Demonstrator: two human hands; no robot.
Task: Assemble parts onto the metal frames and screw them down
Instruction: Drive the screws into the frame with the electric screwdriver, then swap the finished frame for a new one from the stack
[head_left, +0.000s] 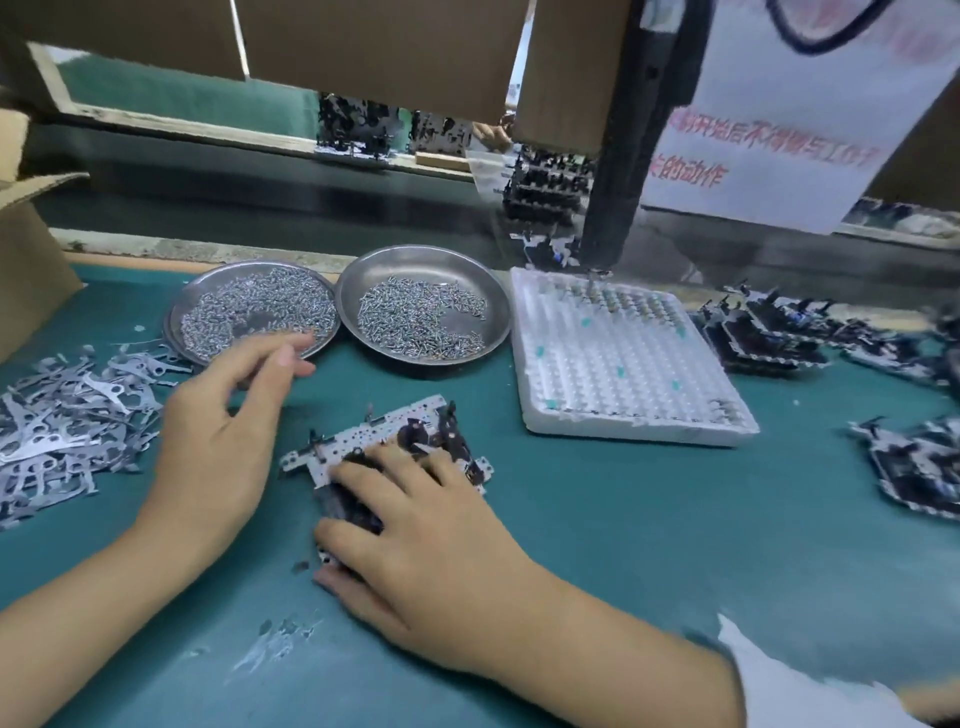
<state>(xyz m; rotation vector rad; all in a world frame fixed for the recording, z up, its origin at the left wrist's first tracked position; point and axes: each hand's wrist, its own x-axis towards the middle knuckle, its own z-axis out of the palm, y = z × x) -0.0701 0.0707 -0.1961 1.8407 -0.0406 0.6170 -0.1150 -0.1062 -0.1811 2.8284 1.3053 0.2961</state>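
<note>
Right hand (431, 530) flat with straight fingers pressing metal frame (387, 441) onto green table (649, 545), left hand (228, 431) relaxed, holding nothing, by screw dish (208, 291) at 11 o'clock

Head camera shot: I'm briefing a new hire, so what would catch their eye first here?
Probably the two hands at centre: the right hand presses a metal frame onto the green mat, while the left hand hovers near two steel dishes of screws. A heap of flat metal parts lies far left, a white foam tray right.
</note>
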